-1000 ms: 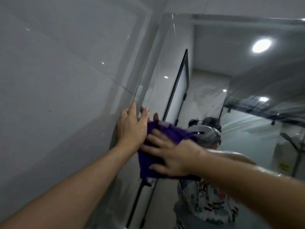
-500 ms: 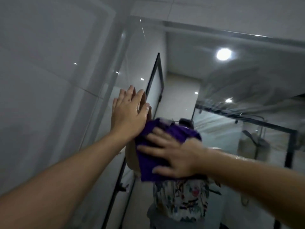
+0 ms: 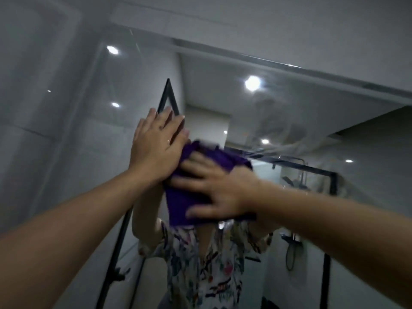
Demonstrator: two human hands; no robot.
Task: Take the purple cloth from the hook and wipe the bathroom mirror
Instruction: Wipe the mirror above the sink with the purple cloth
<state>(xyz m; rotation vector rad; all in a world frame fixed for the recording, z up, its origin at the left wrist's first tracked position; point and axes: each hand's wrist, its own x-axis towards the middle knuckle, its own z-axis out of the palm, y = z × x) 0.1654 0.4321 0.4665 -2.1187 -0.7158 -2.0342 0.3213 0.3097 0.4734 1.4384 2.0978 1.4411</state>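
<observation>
Grey-tiled bathroom, both arms raised to the glass mid-wipe.

Right hand [image 3: 219,192] lies flat, fingers spread, pinning the purple cloth [image 3: 182,204] against the mirror [image 3: 289,112]; left hand [image 3: 156,148], fingers together, overlaps the cloth's upper-left corner. Best to keep the palm pressure even and overlap passes, judging by streaks beyond on the upper glass.
</observation>
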